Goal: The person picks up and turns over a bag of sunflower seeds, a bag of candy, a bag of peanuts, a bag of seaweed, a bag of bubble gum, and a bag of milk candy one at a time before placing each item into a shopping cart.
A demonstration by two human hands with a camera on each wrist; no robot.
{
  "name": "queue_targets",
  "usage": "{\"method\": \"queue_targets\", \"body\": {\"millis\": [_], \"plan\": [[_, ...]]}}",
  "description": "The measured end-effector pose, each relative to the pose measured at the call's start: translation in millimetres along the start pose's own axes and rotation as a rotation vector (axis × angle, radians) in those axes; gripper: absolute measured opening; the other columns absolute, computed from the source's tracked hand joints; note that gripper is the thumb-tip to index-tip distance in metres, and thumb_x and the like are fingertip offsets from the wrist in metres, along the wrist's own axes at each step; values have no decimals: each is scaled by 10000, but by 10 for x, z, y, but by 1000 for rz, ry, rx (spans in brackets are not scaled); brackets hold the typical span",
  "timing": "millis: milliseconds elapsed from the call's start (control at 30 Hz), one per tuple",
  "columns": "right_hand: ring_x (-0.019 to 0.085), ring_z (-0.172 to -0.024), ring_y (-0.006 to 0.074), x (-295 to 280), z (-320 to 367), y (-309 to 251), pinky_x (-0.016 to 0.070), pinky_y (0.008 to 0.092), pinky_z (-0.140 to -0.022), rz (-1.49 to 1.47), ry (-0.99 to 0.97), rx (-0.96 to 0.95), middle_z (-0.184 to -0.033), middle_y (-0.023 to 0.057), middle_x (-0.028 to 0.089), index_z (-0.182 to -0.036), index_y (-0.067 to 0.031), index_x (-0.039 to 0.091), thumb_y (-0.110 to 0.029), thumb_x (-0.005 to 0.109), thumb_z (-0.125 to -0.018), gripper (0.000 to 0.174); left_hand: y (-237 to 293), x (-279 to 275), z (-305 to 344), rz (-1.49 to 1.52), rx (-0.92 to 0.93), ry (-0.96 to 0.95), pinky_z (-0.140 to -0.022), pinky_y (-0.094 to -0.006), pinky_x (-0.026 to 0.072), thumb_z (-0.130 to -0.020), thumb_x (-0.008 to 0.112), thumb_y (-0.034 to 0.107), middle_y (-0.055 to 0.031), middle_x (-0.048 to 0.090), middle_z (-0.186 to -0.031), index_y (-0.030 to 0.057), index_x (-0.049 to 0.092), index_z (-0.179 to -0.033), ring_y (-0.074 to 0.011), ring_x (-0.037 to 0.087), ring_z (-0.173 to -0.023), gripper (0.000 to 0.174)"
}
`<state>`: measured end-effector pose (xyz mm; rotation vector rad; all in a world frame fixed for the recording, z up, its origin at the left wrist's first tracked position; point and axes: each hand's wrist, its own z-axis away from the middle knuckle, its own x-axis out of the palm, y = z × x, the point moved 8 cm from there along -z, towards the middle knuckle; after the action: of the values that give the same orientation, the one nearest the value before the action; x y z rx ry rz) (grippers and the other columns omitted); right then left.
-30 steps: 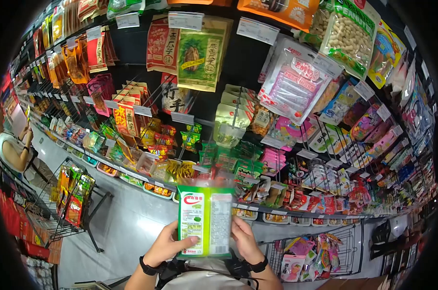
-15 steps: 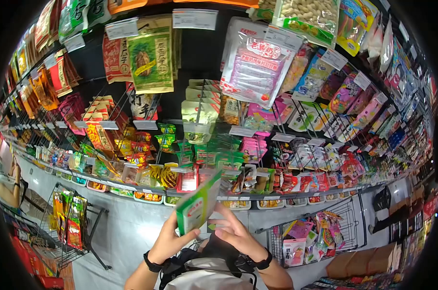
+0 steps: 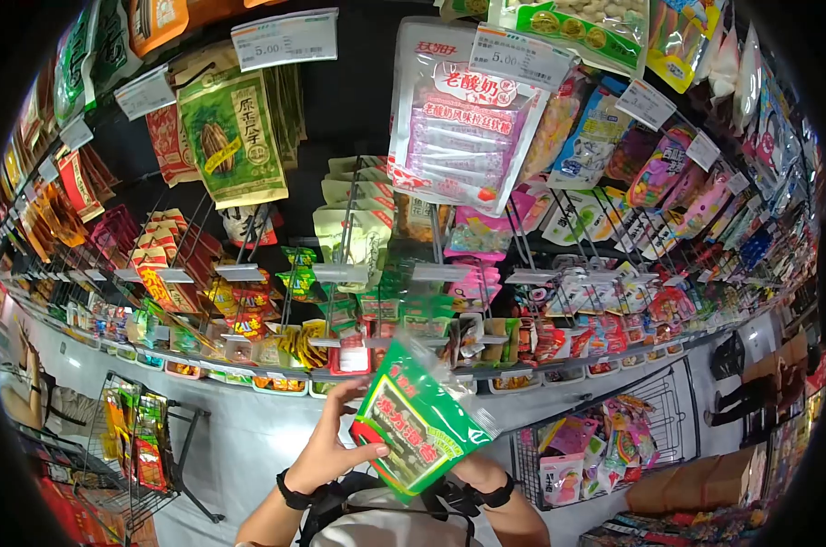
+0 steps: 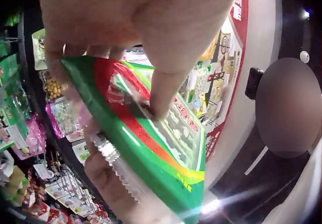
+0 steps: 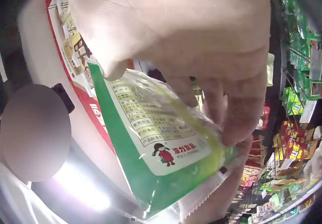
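Holding green packet [image 3: 419,428] tilted, front toward face, seemingly for reading; left hand [image 3: 326,451] and right hand [image 5: 201,48] fingers clamped on edges; racks [image 3: 335,272] beyond.

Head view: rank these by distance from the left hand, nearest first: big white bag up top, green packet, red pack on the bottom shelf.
1. green packet: held in the left hand.
2. red pack: bottom shelf, just above the hand.
3. big white bag: hanging at top centre.
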<state>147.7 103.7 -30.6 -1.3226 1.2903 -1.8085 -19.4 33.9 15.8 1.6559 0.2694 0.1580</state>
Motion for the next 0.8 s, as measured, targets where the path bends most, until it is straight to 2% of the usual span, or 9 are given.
{"method": "queue_targets", "body": {"millis": [67, 100, 200, 300, 367, 467, 567, 667, 800], "plan": [[449, -1349, 167, 41, -136, -13, 378, 348, -1114, -1, -37, 20, -1502, 107, 463, -1527, -17, 359, -396, 567, -1022, 664, -77, -15, 13, 73, -97, -75, -1052, -357, 393, -817, 848, 145, -88, 542, -1381, 41, 397, -1443, -200, 500, -1295, 778], [454, -1343, 165, 67, -208, -15, 381, 345, -1109, 11, -59, 25, -1493, 107, 476, -1520, -15, 371, -411, 555, -1028, 659, -264, -71, 102, 124, -241, -102, -1059, -332, 408, -832, 830, 90, -60, 594, -1318, 34, 394, -1446, -173, 541, -1248, 755], [472, -1317, 155, 105, -388, 106, 400, 330, -1088, 117, -98, -13, -1454, 111, 520, -1493, -2, 420, -470, 499, -1048, 650, -240, -252, 190, 165, -189, 86, -1074, -352, 418, -824, 824, 48, -55, 597, -1308, 31, 405, -1438, -171, 551, -1243, 743], [491, -1284, 180, 26, -431, 326, 383, 344, -1083, 36, -7, 56, -1437, 121, 530, -1468, 13, 448, -465, 459, -1065, 625, -307, -471, 354, 125, -193, 246, -960, -325, 521, -801, 810, -21, -74, 634, -1239, 23, 439, -1390, -167, 631, -1131, 698], [472, -1307, 183, 175, -447, -40, 362, 333, -1096, 38, -62, -6, -1405, 109, 547, -1446, 23, 465, -466, 437, -1070, 618, -303, -553, 453, 85, -183, 331, -864, -291, 570, -797, 800, -40, -76, 663, -1177, 16, 462, -1344, -164, 678, -1033, 645], [491, -1291, 174, 294, -399, -173, 374, 329, -1091, 41, -120, 19, -1410, 108, 555, -1426, 21, 481, -354, 590, -1030, 556, -355, -558, 574, 38, -169, 340, -844, -287, 557, -814, 806, 1, -69, 681, -1144, 21, 518, -1302, -149, 675, -999, 567], [555, -1206, 167, 167, -456, -58, 418, 330, -1048, 77, 7, 17, -1335, 99, 615, -1368, 19, 532, -281, 676, -988, 505, -387, -462, 598, 30, -256, 309, -854, -283, 537, -820, 817, 33, -63, 696, -1106, 11, 579, -1238, -133, 656, -998, 482], [601, -1116, 159, 55, -579, -148, 452, 323, -1000, 174, 38, -38, -1212, 81, 675, -1287, 22, 591, -279, 694, -977, 443, -411, -405, 495, -10, -250, 261, -871, -285, 522, -822, 829, 74, -41, 706, -1055, -5, 610, -1193, -121, 641, -999, 438], [623, -1052, 138, -228, -755, -293, 471, 324, -958, 379, 95, -138, -1107, 60, 712, -1202, -4, 658, -235, 694, -967, 331, -497, -501, 197, -246, -98, 204, -989, -331, 457, -790, 855, 113, -73, 643, -1206, 4, 588, -1252, -173, 598, -1129, 545]]}}
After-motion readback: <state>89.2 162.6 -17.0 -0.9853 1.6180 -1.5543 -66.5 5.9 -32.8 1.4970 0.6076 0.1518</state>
